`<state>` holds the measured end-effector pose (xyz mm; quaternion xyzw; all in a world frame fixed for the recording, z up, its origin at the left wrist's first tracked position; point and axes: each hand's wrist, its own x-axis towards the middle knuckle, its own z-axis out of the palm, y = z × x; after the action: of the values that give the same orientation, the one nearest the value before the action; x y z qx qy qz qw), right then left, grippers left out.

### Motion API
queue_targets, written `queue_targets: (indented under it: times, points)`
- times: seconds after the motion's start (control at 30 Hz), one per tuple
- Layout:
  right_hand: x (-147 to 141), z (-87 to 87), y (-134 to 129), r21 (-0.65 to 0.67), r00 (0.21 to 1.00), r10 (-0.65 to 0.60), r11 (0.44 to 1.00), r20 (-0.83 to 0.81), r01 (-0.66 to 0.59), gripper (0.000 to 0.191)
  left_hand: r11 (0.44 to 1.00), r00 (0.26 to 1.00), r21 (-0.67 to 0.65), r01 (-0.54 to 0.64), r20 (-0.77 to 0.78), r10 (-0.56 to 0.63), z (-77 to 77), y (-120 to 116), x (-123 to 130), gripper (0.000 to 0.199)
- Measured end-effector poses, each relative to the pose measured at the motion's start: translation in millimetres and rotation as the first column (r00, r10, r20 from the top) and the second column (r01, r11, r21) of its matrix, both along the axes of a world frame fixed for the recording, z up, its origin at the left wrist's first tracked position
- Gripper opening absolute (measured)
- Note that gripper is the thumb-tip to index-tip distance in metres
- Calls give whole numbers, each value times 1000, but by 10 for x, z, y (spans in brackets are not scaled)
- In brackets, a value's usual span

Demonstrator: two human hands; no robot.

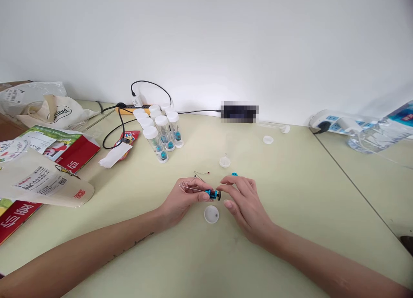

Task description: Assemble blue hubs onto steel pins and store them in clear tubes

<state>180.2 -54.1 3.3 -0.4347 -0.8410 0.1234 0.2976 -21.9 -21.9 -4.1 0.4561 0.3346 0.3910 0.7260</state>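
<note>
My left hand [185, 199] pinches a small blue and black part [211, 194] with thin metal wires pointing left from it. On the part's right end sits a dark round disc [219, 195]. My right hand [242, 201] is just right of the disc, thumb and fingers apart, with nothing visible between them. Below the part lies a white round cap [211, 214] with a tiny dark piece inside. Behind the hands stand another white cap [225, 161] holding a small upright piece, a bent wire [201, 173] with a red tip, and a blue piece [234, 174] partly behind my right fingers.
Several clear tubes with white lids [163, 132] stand at the back left, near a power strip [129, 110] and cables. Boxes and bags [61, 160] fill the left. A lid [268, 139], a lying tube [274, 125], a white power strip [335, 122] and a bottle [380, 134] are at the right.
</note>
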Motion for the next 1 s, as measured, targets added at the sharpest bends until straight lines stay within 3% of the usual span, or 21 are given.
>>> queue_targets:
  times: [0.23,0.4,0.67,0.83,1.0]
  points:
    - [-24,-5,17,0,1000,28,1000,-12,-28,13,1000,1000,-5,12,-15,-12,-7,9,3,15]
    - [-9,-9,12,0,999,7,1000,-40,-7,26,1000,1000,-23,6,-23,-6,11,4,-1,15]
    - [-23,-14,28,-29,999,40,999,-19,-41,11,1000,1000,-2,7,-24,-7,-5,4,3,14]
    - [-9,-20,13,-12,1000,8,1000,-28,-9,27,1000,1000,-5,-9,-19,9,-1,9,7,14]
    - [15,-18,13,-3,999,30,1000,-45,-30,25,1000,1000,-22,-21,-10,21,22,6,1,14]
